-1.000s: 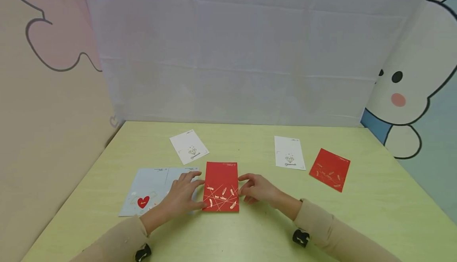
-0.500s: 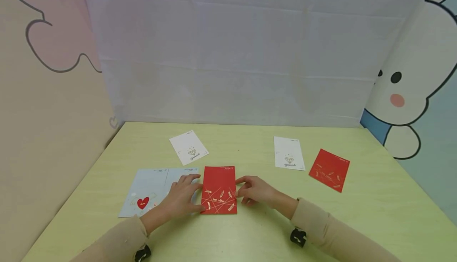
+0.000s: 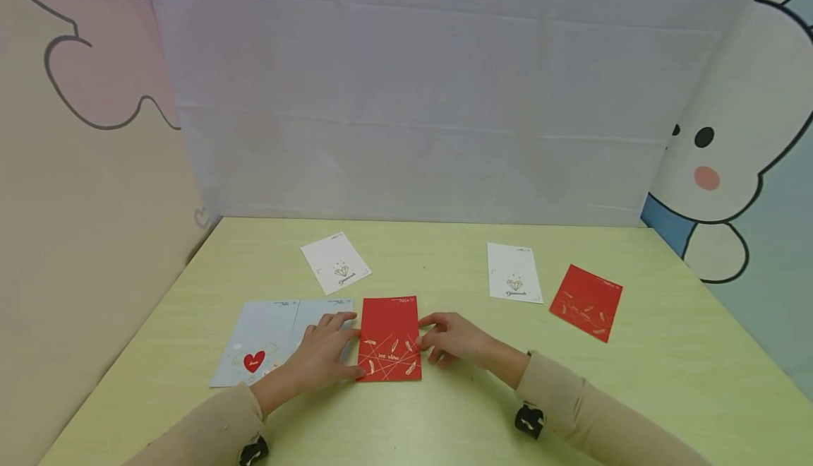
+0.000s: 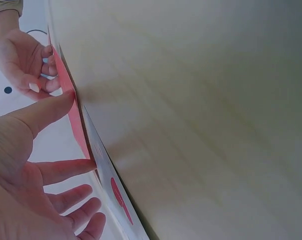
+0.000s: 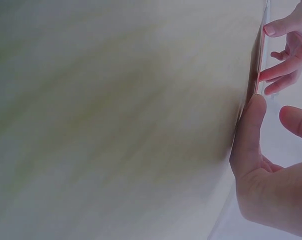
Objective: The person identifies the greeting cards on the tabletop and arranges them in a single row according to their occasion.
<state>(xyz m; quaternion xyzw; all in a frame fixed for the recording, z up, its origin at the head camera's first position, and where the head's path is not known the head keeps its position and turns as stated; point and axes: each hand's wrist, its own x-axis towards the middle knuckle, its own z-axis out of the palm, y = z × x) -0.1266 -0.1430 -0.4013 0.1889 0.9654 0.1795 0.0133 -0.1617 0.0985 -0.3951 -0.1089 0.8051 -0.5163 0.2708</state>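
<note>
A red card (image 3: pixel 389 342) with gold feathers and "best wishes" print lies upright to my view on the table between both hands. My left hand (image 3: pixel 320 349) touches its left edge with thumb and index fingertip spread apart. The other fingers of that hand extend over a pale blue card (image 3: pixel 269 328) with a red heart, partly covering it. At the opposite edge my right hand (image 3: pixel 460 337) touches the red card with its fingertips. In the left wrist view, the left thumb and index finger (image 4: pixel 65 170) look nearly straight against the red card's edge.
Two white cards with a diamond print lie farther back, one white card (image 3: pixel 336 263) left and another white card (image 3: pixel 515 272) right. A second red card (image 3: pixel 586 303) lies tilted at the right. A white cloth (image 3: pixel 419 99) hangs behind the table (image 3: pixel 444 423).
The red card has shifted slightly toward me and to the left, mostly in the first half second. The right hand has moved left with it. The left hand has barely moved.
</note>
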